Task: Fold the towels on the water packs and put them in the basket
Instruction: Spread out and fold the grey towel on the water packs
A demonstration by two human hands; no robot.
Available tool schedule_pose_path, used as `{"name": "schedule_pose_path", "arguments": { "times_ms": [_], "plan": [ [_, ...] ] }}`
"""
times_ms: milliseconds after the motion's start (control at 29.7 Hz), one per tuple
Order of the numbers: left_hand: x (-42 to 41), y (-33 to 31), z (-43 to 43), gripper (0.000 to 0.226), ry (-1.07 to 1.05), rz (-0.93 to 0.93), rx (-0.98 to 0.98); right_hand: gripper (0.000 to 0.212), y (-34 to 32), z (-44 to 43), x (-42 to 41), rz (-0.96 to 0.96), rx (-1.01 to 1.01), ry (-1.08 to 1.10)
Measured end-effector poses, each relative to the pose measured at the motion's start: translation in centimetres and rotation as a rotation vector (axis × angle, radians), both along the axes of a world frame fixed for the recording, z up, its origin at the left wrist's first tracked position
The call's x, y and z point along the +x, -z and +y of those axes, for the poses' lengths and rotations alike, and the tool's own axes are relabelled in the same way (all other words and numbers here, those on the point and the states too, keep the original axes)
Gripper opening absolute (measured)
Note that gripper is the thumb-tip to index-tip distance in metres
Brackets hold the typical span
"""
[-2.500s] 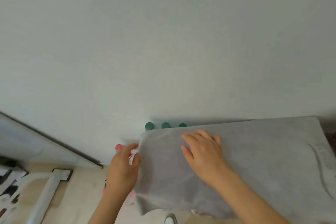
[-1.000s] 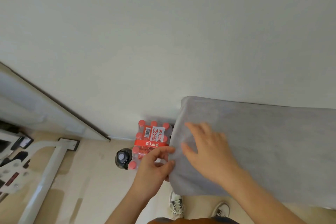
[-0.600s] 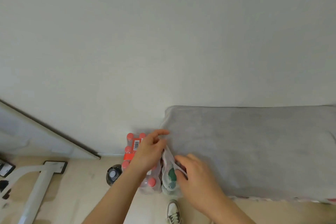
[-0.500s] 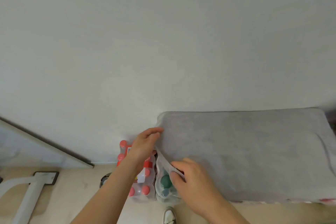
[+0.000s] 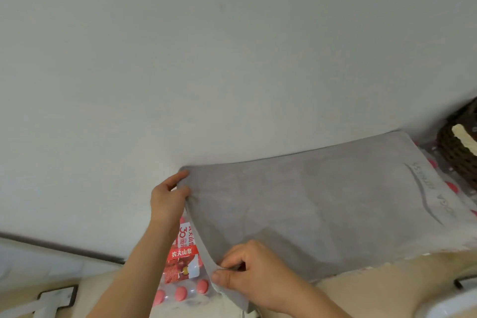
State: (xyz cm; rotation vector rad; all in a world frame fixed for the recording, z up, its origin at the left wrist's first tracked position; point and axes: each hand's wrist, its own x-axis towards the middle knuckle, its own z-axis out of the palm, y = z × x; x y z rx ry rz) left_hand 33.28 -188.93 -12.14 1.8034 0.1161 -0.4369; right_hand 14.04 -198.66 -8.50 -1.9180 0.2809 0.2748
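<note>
Across the water packs (image 5: 184,261) lies the grey towel (image 5: 322,209), spread flat with its long axis running left to right along the wall (image 5: 232,59). Both grips sit on its left short end. The left hand (image 5: 166,201) pinches the far-left corner, and the right hand (image 5: 254,273) pinches the near-left corner between thumb and curled fingers. That edge is raised a little off the packs. All the cloth lies to the right of the two hands, so the fold probably carries this end rightward onto the far end, which rests flat. The two corners need to travel level, or the halves will skew. The basket (image 5: 454,152) stands past the towel's right end, well apart from both hands, on the right hand's side.
</note>
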Motion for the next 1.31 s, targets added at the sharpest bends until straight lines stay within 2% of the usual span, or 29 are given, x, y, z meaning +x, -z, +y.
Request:
{"name": "schedule_pose_path", "arguments": {
  "times_ms": [101, 202, 303, 370, 505, 774, 875, 976, 1043, 1077, 1144, 1245, 1313],
  "plan": [
    [-0.6, -2.1, -0.5, 0.038, 0.003, 0.05, -0.154, 0.047, -1.5, -0.9, -0.7, -0.02, 0.049, -0.002],
    [-1.7, -4.1, -2.7, 0.048, 0.085, 0.046, -0.251, 0.029, -2.9, -3.3, -2.4, -0.028, 0.126, 0.061],
    [-3.0, -5.2, -5.8, 0.058, 0.235, -0.192, -0.098, 0.032, -3.9, -6.4, -5.0, -0.032, 0.215, 0.114],
    [-4.3, -6.1, -8.4, 0.049, 0.344, -0.409, 0.002, 0.021, -4.4, -8.8, -7.1, -0.044, 0.252, 0.164],
    [-6.9, -8.0, -14.5, 0.031, 0.442, -0.637, -0.028, 0.018, -4.8, -13.8, -11.4, -0.074, 0.262, 0.285],
    [-12.5, -9.2, -28.1, 0.025, 0.665, -1.004, -0.041, 0.023, -4.5, -24.3, -19.9, 0.025, 0.38, 0.467],
    [-14.3, -7.4, -32.7, 0.024, 0.759, -1.081, 0.017, 0.021, -3.5, -27.8, -22.6, 0.15, 0.219, 0.55],
    [-16.0, -4.3, -35.9, 0.018, 0.879, -1.085, 0.142, 0.025, -0.9, -30.8, -24.4, 0.356, -0.231, 0.522],
    [-16.8, -2.1, -36.9, 0.014, 0.98, -1.06, 0.25, 0.019, 0.4, -31.9, -24.7, 0.511, -0.468, 0.492],
    [-17.1, -1.2, -37.1, 0.012, 1.022, -1.052, 0.291, 0.015, 0.6, -32.2, -24.3, 0.529, -0.553, 0.502],
    [-17.3, 0.0, -37.1, 0.01, 1.064, -1.064, 0.336, 0.014, 0.8, -32.6, -22.8, 0.436, -0.599, 0.558],
    [-17.5, 0.5, -36.9, 0.008, 1.067, -1.041, 0.407, 0.02, 1.3, -34.1, -18.8, 0.234, -0.556, 0.622],
    [-17.5, 0.6, -36.7, 0.007, 1.071, -1.012, 0.44, 0.031, 2.3, -35.5, -15.6, 0.155, -0.571, 0.616]
  ]
}}
